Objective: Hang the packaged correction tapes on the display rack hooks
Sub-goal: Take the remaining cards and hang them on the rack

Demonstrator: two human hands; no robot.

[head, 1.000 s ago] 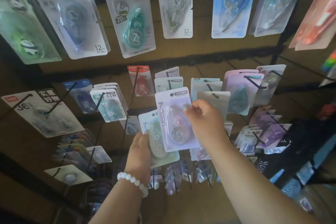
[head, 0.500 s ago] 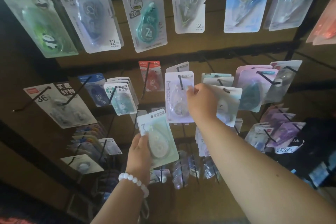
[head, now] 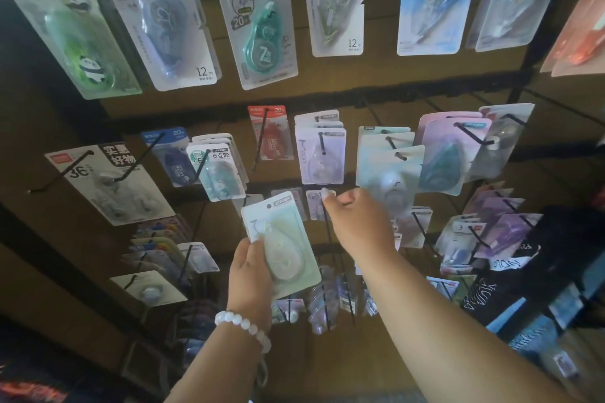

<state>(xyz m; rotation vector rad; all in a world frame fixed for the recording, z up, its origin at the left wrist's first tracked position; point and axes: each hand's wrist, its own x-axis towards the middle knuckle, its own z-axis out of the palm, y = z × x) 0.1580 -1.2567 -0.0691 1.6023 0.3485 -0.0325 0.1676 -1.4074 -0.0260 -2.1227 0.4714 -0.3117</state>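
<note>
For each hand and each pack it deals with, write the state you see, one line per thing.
left hand: grips the pale green pack.
pale green pack: held, not on a hook.
right hand: holds nothing, fingers loosely curled.
lilac pack: hanging on a hook.

Glossy clear plastic blisters on smooth printed card are seen on every correction tape pack (head: 281, 245). Thin black metal wire is used for the hooks (head: 322, 144). A matt brown board (head: 327, 75) is seen behind. Smooth white beads form the bracelet (head: 244, 325).
</note>
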